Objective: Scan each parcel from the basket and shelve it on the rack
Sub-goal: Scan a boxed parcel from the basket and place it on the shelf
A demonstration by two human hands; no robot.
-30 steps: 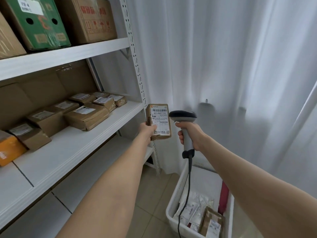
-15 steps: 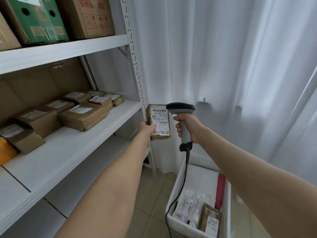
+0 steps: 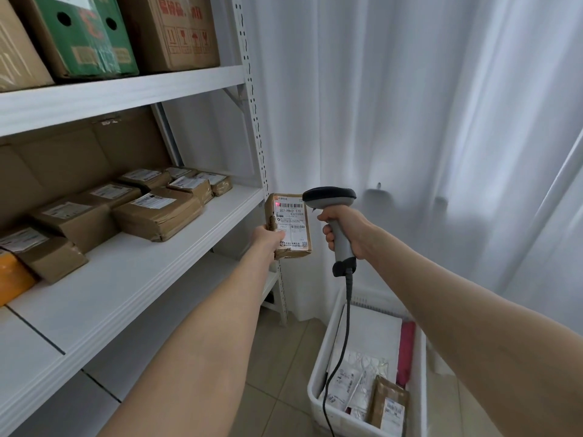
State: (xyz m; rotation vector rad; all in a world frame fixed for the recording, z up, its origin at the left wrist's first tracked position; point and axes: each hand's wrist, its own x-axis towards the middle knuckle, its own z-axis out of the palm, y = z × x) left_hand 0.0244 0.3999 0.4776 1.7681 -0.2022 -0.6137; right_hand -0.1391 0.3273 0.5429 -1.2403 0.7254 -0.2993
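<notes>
Upright brown labelled parcel [image 3: 291, 227], held.

The left hand [image 3: 268, 240] hides its fingers behind the parcel [image 3: 290, 230]; the label's [image 3: 295, 216] fine print beside them is too small to read. Above the right hand's [image 3: 345, 234] fingers [image 3: 328, 238], the barcode scanner's [image 3: 329, 195] window faces away. Below them, its cable [image 3: 348, 298] and the basket [image 3: 318, 408] run off the bottom edge.

The parcel [image 3: 293, 216] is creased brown kraft paper with a smooth white paper label; the scanner [image 3: 329, 197] beside it is matt black and grey plastic. The rack [image 3: 248, 89] on the left is smooth white-painted metal, the near-right basket [image 3: 315, 405] white plastic, the far curtain [image 3: 426, 121] thin white cloth.
</notes>
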